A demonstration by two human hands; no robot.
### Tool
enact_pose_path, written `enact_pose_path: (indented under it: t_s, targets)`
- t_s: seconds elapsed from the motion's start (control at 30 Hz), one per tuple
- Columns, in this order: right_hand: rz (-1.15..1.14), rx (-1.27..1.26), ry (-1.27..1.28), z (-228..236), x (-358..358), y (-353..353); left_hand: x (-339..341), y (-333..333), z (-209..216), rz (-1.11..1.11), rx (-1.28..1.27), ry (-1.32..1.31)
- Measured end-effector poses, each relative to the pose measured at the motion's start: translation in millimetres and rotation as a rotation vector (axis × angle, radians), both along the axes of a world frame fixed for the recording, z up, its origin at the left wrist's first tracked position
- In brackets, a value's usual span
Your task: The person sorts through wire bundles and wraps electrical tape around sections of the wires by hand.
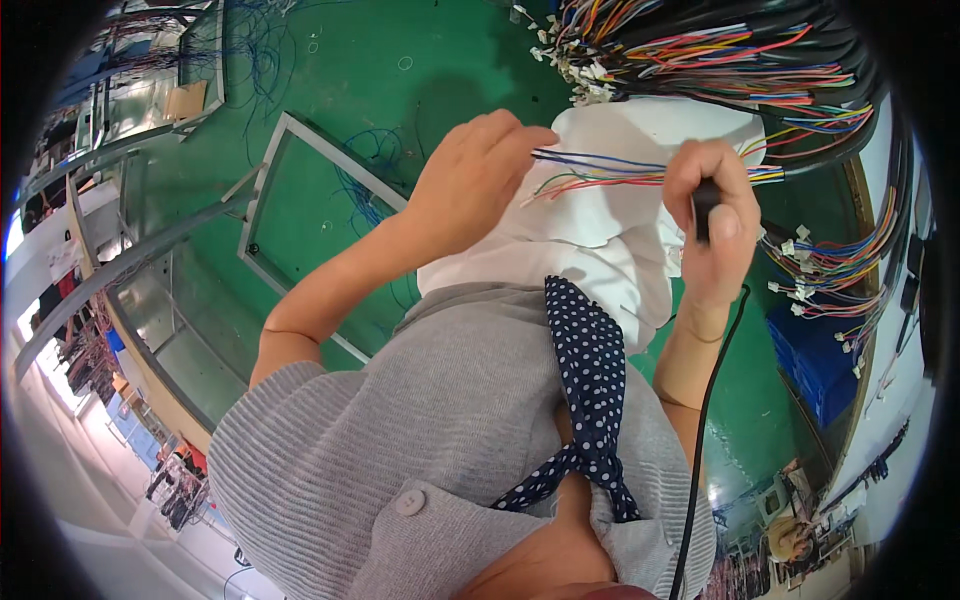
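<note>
Over my lap, my left hand [480, 175] pinches the ends of several dark blue wires [600, 162], which run to the right. Below them hang loose red, green and white wires [600, 180] with small pale ends. My right hand [715, 215] is closed around a short black object [706, 210] whose kind I cannot make out. The wires pass behind its fingers and continue right to a black-sheathed cable. Whether the right hand also grips the wires is hidden by its fingers.
A large stack of black cables [800, 55] with coloured wire ends and white connectors lies at the upper right. More connector ends [800, 285] hang below it, over a blue bin [815, 365]. A grey metal frame [265, 190] stands left on the green floor [460, 50].
</note>
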State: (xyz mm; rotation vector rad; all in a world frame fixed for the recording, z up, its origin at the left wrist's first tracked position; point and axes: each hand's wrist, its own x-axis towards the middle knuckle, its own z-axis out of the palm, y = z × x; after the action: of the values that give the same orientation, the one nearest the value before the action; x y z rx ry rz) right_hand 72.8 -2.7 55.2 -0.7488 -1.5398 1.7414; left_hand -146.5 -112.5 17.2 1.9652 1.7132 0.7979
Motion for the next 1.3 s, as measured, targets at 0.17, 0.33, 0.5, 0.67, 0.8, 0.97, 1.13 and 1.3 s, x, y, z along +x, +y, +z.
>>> enact_pose_path:
  t_s: [0.17,0.33,0.5,0.67,0.8,0.97,1.13,1.3]
  targets:
    - [0.106,0.721,-0.320,-4.0,-36.9,-4.7,-6.1,-5.2,-8.7,0.042,-0.051,-0.134]
    - [0.221,0.950,-0.403,-26.3,-35.5,-7.8,-24.2,-3.2,7.7,0.118,-0.779,-0.908]
    - [0.159,0.840,-0.405,-15.5,-38.0,-13.6,-12.1,1.3,14.8,0.099,-0.411,-0.618]
    - [0.141,0.860,-0.459,-3.4,-38.8,-13.5,-6.7,0.8,12.4,-0.119,0.125,0.361]
    - [0.036,1.201,-0.540,-3.1,-39.3,-14.8,-14.6,-3.9,23.4,-0.149,-0.056,0.213]
    - [-0.222,1.303,-0.611,-10.9,-23.7,-2.9,-22.5,-17.9,39.0,-0.118,-0.427,-0.534]
    - [-0.261,1.234,-0.721,9.8,4.1,21.8,-21.9,-10.7,22.8,-0.006,-0.097,-0.435]
    - [0.100,0.997,-0.560,10.9,-34.7,-2.5,-17.3,-6.1,29.1,0.112,-0.019,-0.264]
